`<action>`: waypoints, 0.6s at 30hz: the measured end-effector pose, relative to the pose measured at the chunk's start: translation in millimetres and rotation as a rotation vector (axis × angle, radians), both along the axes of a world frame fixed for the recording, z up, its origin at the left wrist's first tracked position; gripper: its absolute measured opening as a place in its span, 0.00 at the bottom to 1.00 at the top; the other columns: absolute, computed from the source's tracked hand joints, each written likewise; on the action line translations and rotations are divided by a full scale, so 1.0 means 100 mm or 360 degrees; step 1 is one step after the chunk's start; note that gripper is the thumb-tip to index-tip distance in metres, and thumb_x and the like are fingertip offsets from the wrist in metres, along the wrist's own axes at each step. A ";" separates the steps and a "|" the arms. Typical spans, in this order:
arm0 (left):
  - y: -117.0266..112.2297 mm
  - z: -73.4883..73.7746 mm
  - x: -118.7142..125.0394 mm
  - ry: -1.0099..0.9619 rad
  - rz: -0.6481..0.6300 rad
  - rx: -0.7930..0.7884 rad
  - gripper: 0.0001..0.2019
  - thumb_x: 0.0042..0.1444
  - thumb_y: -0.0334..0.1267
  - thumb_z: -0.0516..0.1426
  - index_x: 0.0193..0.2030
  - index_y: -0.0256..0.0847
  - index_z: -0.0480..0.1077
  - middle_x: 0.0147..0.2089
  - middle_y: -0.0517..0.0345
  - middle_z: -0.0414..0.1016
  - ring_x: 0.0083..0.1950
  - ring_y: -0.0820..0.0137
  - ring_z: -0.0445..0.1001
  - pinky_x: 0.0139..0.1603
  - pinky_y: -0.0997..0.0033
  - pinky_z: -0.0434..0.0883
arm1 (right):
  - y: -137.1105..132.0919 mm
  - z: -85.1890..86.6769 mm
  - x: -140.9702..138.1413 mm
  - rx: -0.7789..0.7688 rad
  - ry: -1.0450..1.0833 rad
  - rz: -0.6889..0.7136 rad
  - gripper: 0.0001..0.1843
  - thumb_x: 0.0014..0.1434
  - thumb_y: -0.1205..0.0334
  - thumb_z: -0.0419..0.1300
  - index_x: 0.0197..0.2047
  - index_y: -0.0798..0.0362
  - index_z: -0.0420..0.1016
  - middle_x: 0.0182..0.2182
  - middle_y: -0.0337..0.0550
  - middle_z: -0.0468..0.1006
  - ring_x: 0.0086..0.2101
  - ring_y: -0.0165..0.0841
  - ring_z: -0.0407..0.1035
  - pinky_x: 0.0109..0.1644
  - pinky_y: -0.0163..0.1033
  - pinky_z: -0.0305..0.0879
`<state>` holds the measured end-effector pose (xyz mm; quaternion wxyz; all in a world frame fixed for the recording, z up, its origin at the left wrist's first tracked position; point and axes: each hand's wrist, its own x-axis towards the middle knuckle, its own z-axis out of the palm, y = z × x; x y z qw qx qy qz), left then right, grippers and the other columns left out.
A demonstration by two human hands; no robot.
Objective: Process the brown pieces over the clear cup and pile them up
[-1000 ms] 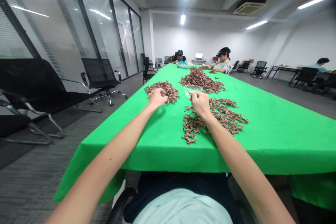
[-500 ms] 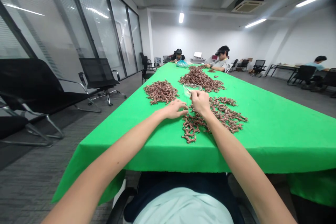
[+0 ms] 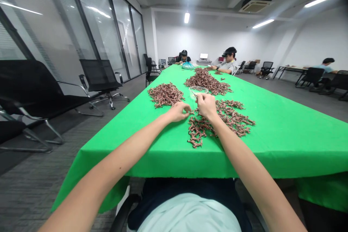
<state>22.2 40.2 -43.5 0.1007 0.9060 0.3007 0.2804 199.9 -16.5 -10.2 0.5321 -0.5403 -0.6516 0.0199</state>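
My left hand (image 3: 178,111) rests on the green tablecloth (image 3: 282,134) with its fingers pinched together at the left edge of the nearest pile of small brown pieces (image 3: 221,119). What the fingers hold is too small to make out. My right hand (image 3: 206,104) is closed above the same pile and grips a thin metal tool whose tip points toward a small clear dish (image 3: 199,90). A second brown pile (image 3: 165,94) lies to the left, beyond my left hand.
A larger brown pile (image 3: 208,81) lies farther along the table. Two people sit at the far end, another person at a desk on the right. Black chairs (image 3: 102,79) line the glass wall on the left. A blue bag (image 3: 187,66) sits near the far end.
My left hand left the left pile, came right to the edge of the nearest pile and closed into a pinch. My right hand has stayed in place.
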 end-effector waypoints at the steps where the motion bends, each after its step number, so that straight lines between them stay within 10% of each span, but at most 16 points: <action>1: -0.01 0.00 0.01 -0.0014 0.0015 0.0010 0.11 0.47 0.31 0.63 0.39 0.44 0.79 0.36 0.55 0.81 0.41 0.60 0.77 0.50 0.57 0.71 | 0.00 0.00 0.00 0.0004 -0.0002 -0.0001 0.23 0.63 0.55 0.48 0.21 0.52 0.71 0.16 0.38 0.68 0.22 0.31 0.62 0.33 0.37 0.56; 10: -0.09 0.03 0.02 0.0237 0.0054 0.0087 0.19 0.62 0.47 0.58 0.57 0.44 0.76 0.50 0.47 0.75 0.58 0.55 0.69 0.61 0.53 0.65 | 0.00 -0.01 0.00 0.0033 -0.0012 -0.0017 0.23 0.63 0.55 0.48 0.20 0.52 0.71 0.17 0.39 0.69 0.23 0.32 0.62 0.32 0.37 0.55; 18: -0.05 0.03 0.00 0.0215 0.0083 -0.0084 0.17 0.54 0.48 0.65 0.46 0.41 0.77 0.48 0.49 0.77 0.54 0.57 0.72 0.59 0.58 0.65 | 0.04 -0.03 0.01 0.0029 -0.0005 -0.0012 0.23 0.63 0.55 0.49 0.20 0.53 0.72 0.16 0.39 0.68 0.22 0.32 0.62 0.32 0.37 0.55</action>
